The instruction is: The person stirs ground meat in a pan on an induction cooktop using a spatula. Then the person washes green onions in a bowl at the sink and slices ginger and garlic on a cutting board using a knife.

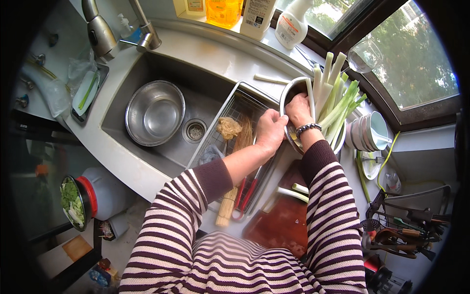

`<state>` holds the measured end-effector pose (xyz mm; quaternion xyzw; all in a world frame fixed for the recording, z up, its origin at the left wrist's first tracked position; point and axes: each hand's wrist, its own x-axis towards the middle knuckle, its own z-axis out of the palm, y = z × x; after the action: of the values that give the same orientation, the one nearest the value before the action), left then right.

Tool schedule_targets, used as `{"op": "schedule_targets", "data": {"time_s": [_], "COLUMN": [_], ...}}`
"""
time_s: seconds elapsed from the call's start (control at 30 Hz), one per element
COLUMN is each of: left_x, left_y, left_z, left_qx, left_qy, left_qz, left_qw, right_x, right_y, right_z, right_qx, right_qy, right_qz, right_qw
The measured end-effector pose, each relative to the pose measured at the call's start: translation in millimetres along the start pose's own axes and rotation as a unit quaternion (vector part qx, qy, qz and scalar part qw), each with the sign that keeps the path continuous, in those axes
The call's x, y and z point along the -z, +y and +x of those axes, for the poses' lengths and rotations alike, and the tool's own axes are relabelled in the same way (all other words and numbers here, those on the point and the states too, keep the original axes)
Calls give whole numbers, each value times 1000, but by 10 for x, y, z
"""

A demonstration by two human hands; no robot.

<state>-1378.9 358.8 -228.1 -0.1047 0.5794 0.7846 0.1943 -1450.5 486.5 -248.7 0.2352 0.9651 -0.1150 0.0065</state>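
Observation:
My left hand (270, 128) pinches the near-left rim of a metal bowl (296, 87) that is tilted on its side. My right hand (299, 108) reaches into the bowl, with a beaded bracelet (308, 128) at the wrist. Its fingertips are hidden inside, so I cannot see what they hold. Just right of that hand, a bunch of thick leek or green onion stalks (339, 99) rests in or over a pale container (343, 139). Below the forearms, cut white stalks (292, 194) lie by a reddish-brown cutting board (277, 224).
A steel basin (155, 113) sits in the sink (205, 81). The wire drying rack (198, 150) spans its right side, bearing a straw brush (244, 137) and red-handled tongs (249, 196). Stacked bowls (361, 132) stand by the window, and bottles (292, 25) line the sill.

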Motion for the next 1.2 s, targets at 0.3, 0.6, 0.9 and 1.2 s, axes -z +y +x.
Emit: {"op": "schedule_targets", "data": {"time_s": [0.3, 0.6, 0.9, 1.2], "left_x": [24, -10, 39, 51], "left_y": [-171, -40, -299, -208], "left_z": [10, -103, 93, 55], "left_qx": [-16, -7, -47, -56], "left_qy": [12, -15, 6, 7], "left_qz": [3, -20, 28, 11], "left_qw": [1000, 1000, 998, 998], "right_x": [212, 351, 681, 783], "right_y": [-174, -79, 134, 248], "right_z": [-82, -102, -472, -589], "right_qx": [238, 104, 27, 72], "right_qy": [-163, -234, -447, -433], "right_qz": [-448, -122, 107, 184], "right_qw": [846, 959, 888, 880]}}
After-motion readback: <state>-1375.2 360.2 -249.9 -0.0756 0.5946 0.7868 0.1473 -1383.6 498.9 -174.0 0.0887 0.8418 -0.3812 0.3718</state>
